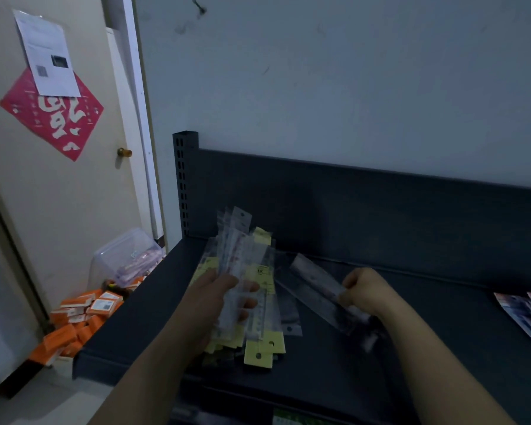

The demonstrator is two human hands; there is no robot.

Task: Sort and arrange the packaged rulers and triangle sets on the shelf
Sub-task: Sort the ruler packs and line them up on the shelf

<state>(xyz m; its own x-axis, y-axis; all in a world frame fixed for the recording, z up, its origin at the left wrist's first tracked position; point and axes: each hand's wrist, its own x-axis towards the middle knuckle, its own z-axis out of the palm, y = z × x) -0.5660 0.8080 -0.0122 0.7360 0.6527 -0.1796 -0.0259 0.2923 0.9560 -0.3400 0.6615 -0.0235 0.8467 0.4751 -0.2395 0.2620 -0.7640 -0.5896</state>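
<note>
On a dark grey metal shelf [457,302] lies a loose pile of yellow-carded ruler packets [258,357]. Above the pile, the left hand [218,297] curls its grip round a fanned bunch of clear-sleeved rulers [238,250]; the slick sleeves may slide out. Right of the pile, the right hand [367,289] pinches one clear ruler packet [313,280], which could sweep the pile askew.

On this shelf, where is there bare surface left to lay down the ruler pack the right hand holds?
Bare dark grey metal shelf lies between the right hand and the colourful printed packs at the right edge, back to the rear panel. Crowded: the left part, where the left hand grips clear ruler packs over the yellow-carded pile.
</note>
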